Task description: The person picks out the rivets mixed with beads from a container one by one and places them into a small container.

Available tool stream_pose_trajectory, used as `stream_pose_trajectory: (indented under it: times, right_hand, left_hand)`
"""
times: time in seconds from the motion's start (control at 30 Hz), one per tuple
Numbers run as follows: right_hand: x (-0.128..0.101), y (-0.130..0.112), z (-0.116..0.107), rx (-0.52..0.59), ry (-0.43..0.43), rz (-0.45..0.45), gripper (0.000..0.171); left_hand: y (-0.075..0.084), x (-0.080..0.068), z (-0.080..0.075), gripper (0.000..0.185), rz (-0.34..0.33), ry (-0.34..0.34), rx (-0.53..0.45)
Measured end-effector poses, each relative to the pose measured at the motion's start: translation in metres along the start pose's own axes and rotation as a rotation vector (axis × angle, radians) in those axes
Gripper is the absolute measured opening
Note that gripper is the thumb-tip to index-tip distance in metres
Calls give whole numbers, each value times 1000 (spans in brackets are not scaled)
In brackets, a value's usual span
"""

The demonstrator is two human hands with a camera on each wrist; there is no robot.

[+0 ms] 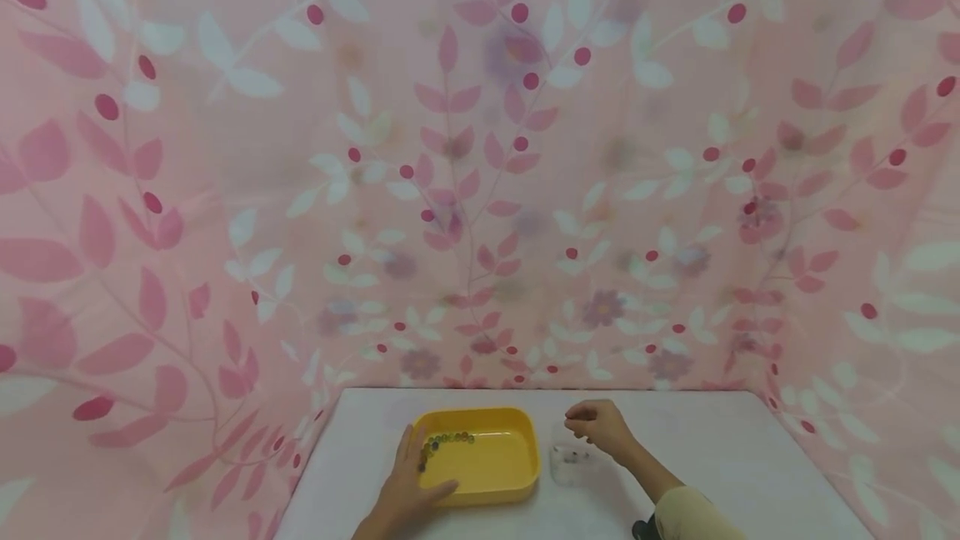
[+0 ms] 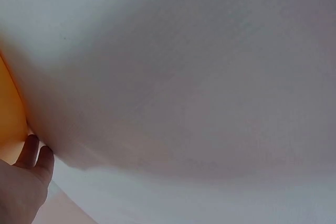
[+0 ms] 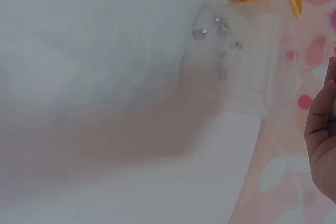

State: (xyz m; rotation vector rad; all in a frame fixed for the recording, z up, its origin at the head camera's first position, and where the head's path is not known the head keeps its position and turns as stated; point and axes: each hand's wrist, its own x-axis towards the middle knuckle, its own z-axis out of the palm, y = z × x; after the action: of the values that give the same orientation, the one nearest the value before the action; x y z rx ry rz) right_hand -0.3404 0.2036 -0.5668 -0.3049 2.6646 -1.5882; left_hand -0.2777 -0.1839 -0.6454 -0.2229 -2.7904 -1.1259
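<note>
Beads (image 1: 444, 441) sit along the yellow tray's (image 1: 525, 461) far-left inside edge: tiny, hard, likely to roll, so pinch them singly. Your left hand (image 1: 408, 486) lies flat on the rim; your right hand (image 1: 597, 426) hovers curled over the clear cup (image 1: 568, 465), and whether it holds anything isn't visible.

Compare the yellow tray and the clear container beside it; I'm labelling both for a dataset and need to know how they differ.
The yellow tray is opaque, wide and shallow; the clear container is see-through, much smaller and narrower. The tray holds a row of small dark pieces along its far-left side; the container holds only a few. The left hand rests on the tray's near-left rim, while the right hand hovers above the container with curled fingers. Both stand upright on the white table.
</note>
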Motion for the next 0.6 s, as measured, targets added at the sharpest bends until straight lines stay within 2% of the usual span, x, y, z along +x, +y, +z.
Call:
stream_pose_trajectory:
  times: [0.3,0.6]
  right_hand:
    - [-8,18,-1,16,39,128,23]
    - [-11,32,6,50,44,103,24]
  left_hand:
    - [3,3,-1,115,-61,-8,-15]
    - [-5,2,5,115,-41,3,-20]
